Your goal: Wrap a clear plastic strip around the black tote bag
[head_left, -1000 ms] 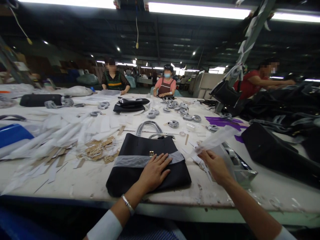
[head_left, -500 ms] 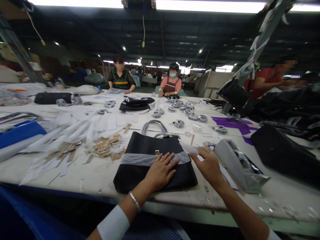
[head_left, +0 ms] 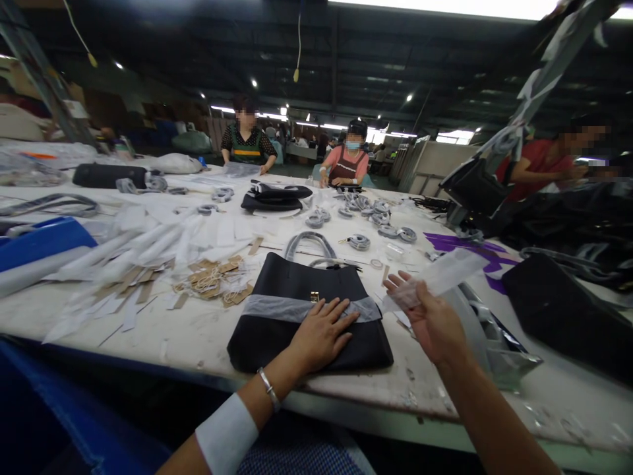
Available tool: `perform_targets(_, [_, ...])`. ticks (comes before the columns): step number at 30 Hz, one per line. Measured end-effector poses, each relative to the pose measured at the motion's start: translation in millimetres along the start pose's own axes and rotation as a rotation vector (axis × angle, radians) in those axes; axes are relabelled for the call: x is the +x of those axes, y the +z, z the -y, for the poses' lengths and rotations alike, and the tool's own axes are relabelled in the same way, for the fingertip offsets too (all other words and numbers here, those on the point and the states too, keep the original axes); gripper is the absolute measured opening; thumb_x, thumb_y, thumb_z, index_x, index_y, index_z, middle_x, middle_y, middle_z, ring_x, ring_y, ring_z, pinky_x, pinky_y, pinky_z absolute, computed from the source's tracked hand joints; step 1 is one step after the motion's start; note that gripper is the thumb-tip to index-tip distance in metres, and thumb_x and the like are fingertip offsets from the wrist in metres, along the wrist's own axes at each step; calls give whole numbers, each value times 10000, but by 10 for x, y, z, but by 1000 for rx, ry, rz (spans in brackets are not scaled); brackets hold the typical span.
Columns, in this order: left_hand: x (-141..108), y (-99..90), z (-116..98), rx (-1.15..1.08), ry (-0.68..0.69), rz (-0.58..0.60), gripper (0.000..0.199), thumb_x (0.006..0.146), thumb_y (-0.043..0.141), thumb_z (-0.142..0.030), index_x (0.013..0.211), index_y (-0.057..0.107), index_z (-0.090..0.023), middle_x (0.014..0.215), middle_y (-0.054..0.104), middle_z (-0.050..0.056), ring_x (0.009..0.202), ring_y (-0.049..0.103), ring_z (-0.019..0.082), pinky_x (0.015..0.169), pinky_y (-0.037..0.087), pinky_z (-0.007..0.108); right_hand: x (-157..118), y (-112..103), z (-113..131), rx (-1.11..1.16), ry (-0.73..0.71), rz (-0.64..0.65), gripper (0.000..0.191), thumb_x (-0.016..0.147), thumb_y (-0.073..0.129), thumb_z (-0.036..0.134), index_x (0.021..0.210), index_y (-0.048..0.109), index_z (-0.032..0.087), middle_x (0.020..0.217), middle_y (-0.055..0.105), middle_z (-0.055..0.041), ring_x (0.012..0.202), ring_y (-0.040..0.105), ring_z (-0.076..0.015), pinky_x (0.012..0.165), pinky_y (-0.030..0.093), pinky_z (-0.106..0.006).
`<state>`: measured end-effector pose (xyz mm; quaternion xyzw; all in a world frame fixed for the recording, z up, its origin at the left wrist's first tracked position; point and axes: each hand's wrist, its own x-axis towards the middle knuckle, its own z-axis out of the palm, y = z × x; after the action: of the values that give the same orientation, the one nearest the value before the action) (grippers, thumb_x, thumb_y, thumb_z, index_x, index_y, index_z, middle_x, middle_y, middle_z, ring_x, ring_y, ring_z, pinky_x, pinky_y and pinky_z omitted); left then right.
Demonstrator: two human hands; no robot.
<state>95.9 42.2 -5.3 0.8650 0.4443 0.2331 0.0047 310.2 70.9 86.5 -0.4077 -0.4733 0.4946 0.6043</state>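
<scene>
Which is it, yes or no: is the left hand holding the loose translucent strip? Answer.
No, the left hand lies on the black bag, while the right hand holds that loose strip.

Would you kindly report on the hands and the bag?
Left hand flat on black bag. Right hand holding translucent strip, beside bag. Bag on table, pale band across front. Tape dispenser near right hand.
</scene>
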Motion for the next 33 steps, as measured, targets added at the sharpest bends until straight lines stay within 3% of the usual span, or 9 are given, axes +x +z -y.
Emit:
perform_targets(3, [-1, 8, -1, 4, -2, -6, 471, 998, 385, -439, 1454, 387, -323, 1547, 341, 36, 1410, 337, 243, 1159, 256, 472, -82, 303, -249, 111, -30, 43, 460, 888, 592, 515, 1204, 618, 182, 1252, 654, -122, 1167, 611, -267, 1110, 380, -483])
perform_targets(7, [2, 6, -12, -24, 0, -13, 477, 988, 415, -425, 1443, 411, -285, 1528, 375, 61, 1410, 335, 253, 1170, 236, 482, -177, 562, -668, -187, -88, 170, 502, 952, 476, 542, 1310, 585, 208, 1361, 578, -96, 1301, 494, -253, 1174, 264, -488])
perform_targets(10, [14, -9, -7, -85, -6, 0, 480, 965, 463, -397, 1422, 448, -250, 1496, 419, 87, 1409, 336, 259, 1181, 212, 494, -184, 591, -877, -383, -157, 221, 519, 966, 433, 545, 1347, 566, 220, 1424, 518, -77, 1373, 398, -250, 1192, 224, -472])
perform_targets(15, [45, -80, 70, -375, -54, 28, 514, 795, 649, -248, 1305, 579, -234, 1531, 357, 109, 1426, 300, 302, 1188, 169, 532, -132, 510, -983, -327, -193, 229, 501, 993, 389, 511, 1408, 495, 251, 1464, 473, -38, 1393, 364, -229, 1197, 222, -456])
perform_targets(18, [57, -137, 118, -731, -193, -107, 387, 725, 583, -100, 1081, 690, -207, 1507, 398, 104, 1400, 358, 280, 1182, 232, 478, -134, 501, -997, -344, -193, 247, 510, 995, 382, 513, 1415, 485, 243, 1468, 468, -45, 1395, 362, -231, 1195, 223, -458])
perform_targets(22, [65, -177, 114, -1128, -381, -433, 196, 759, 558, -132, 913, 668, -178, 1347, 562, 108, 1277, 510, 263, 1098, 395, 426, -157, 542, -1019, -435, -226, 276, 532, 990, 373, 521, 1419, 483, 227, 1463, 472, -66, 1388, 374, -232, 1193, 221, -465])
perform_targets(25, [56, -219, 69, -1262, -520, -583, 253, 863, 568, -311, 1064, 618, -166, 1183, 627, 118, 1090, 627, 243, 928, 539, 388, -160, 580, -1066, -515, -263, 297, 517, 980, 390, 505, 1416, 490, 246, 1466, 467, -65, 1381, 386, -236, 1181, 244, -482])
perform_targets(29, [41, -309, 31, -1231, -578, -470, 544, 922, 492, -542, 1326, 459, -180, 1182, 614, 124, 1045, 635, 238, 761, 596, 330, -145, 615, -1176, -647, -387, 354, 471, 985, 374, 369, 1436, 459, 265, 1486, 440, -45, 1399, 357, -224, 1184, 234, -506])
perform_targets(33, [81, -371, 70, -1014, -637, -431, 708, 844, 628, -547, 1387, 385, -163, 1086, 634, 113, 918, 655, 196, 758, 580, 304, -125, 622, -1286, -756, -500, 366, 477, 959, 351, 257, 1415, 486, 226, 1439, 497, -83, 1371, 403, -239, 1168, 250, -555])
